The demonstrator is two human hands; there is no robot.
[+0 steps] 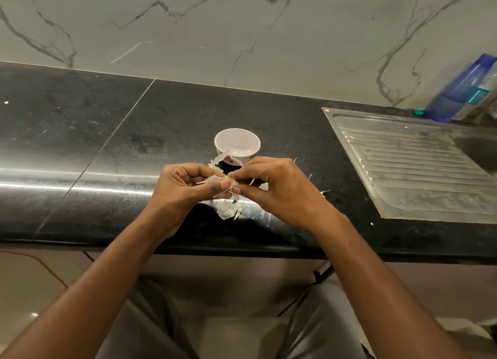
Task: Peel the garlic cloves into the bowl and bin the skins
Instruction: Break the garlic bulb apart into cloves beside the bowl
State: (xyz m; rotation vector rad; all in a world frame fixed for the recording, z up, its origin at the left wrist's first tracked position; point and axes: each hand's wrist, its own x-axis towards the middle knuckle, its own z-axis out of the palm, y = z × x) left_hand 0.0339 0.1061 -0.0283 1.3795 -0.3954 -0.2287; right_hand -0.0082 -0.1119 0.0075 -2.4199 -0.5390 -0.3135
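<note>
A small white bowl (237, 142) with a flower pattern stands on the black counter, just beyond my hands. My left hand (185, 186) and my right hand (271, 186) meet above the counter's front part, and their fingertips pinch a garlic piece (228, 182) wrapped in papery skin. A long strip of skin (219, 159) curls up from it in front of the bowl. Below my hands a heap of peeled skins (230, 210) lies on the counter. The clove itself is mostly hidden by my fingers.
A steel sink drainboard (414, 165) is set into the black counter (80, 132) on the right. A blue bottle (462, 89) stands at the back right against the marble wall. Small skin bits (324, 193) lie scattered right of my hands.
</note>
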